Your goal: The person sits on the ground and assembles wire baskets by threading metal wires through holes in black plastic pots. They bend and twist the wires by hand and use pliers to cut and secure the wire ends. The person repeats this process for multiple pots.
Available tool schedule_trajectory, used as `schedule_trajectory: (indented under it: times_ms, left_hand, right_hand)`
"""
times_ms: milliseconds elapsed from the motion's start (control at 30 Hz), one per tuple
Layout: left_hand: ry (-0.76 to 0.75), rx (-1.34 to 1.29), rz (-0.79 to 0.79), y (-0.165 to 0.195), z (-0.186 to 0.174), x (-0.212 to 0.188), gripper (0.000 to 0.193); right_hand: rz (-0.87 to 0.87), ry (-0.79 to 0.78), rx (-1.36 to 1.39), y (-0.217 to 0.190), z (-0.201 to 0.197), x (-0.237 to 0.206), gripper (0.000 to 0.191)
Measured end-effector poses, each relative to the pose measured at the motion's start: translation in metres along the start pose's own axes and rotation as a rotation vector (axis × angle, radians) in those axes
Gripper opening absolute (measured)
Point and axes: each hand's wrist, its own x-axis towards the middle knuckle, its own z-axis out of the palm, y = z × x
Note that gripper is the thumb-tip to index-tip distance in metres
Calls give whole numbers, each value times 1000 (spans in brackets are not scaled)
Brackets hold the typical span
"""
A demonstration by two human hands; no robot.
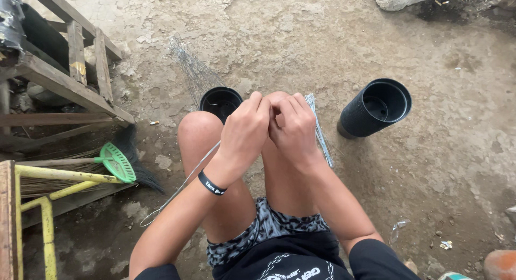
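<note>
My left hand (244, 130) and my right hand (293, 128) are pressed together above my bare knees, both closed on thin grey wire. A long strand of wire (180, 188) trails from my left hand down past my left knee to a loop near the ground. A bundle of short wire pieces (321, 135) sticks out past my right hand. A black band circles my left wrist. Just beyond my hands stands a small black pot (220, 100), partly hidden by my knee.
A stack of black pots (376, 108) lies tilted on the dirt at the right. A wire bundle (193, 70) lies beyond the small pot. At the left are a wooden frame (70, 70), a broom with a green head (118, 163) and a yellow frame (48, 205).
</note>
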Motion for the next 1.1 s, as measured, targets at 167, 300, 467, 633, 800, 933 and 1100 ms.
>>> schedule_trajectory:
  times_ms: [167, 300, 467, 633, 800, 933, 1100]
  left_hand:
    - [-8, 50, 12, -3, 3, 3, 15]
    - [-44, 49, -21, -9, 6, 1, 11]
    - [-55, 6, -62, -20, 1, -6, 10]
    - [-78, 24, -144, -32, -35, -18, 8]
    - [-4, -2, -160, -42, -73, -12, 8]
    - [144, -271, -233, -45, -90, 1, 11]
    - [498, -542, -115, -45, -91, 19, 31]
  right_hand:
    - [72, 85, -21, -6, 16, -6, 19]
    - [125, 90, 12, -4, 23, -11, 15]
    - [171, 138, -74, 22, 15, -10, 10]
    - [251, 259, -231, 83, -22, -1, 14]
    - [424, 271, -69, 128, -43, 7, 16]
    - [489, 221, 26, 146, -54, 24, 18]
    - [456, -10, 56, 136, -52, 40, 14]
